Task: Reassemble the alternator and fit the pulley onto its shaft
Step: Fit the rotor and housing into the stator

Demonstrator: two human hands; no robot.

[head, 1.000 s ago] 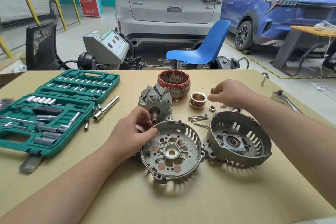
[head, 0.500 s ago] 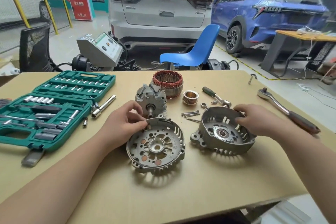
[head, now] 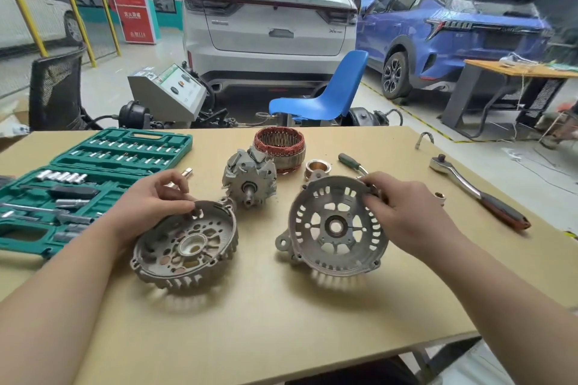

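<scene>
Left hand [head: 156, 200]: fingers pinched on the far rim of the rear end housing [head: 186, 248], which sits open side up and slightly tilted on the surface [head: 281, 322].

Right hand [head: 403, 212]: fingers closed over the upper right rim of the front end housing [head: 336, 226], tipping it up on its near edge so the bearing bore faces the camera.

Rotor [head: 249, 181]: lies between and just beyond the two housings, shaft end pointing toward the person, touching neither hand.

Stator [head: 279, 148]: copper windings, stands directly behind the rotor.

Pulley [head: 317, 168]: bare on the surface, just behind the front end housing, not yet fitted.

Green-handled tool [head: 352, 162]: partly hidden behind the same housing.

Ratchet wrench [head: 478, 194]: well to the right, with a small socket [head: 439, 196] near it.

Socket set case [head: 78, 184]: open at the left.

Status, judged: early; nothing is joined.

Handling note, judged: inspect both bearing seats, then lay the front end housing flat, open side up, before lowering the rotor shaft squarely through its bore. Keep grip on the rims, clear of the vent slots. Seat the stator evenly and line up the bolt ears before closing; a cocked housing may bind the shaft.
</scene>
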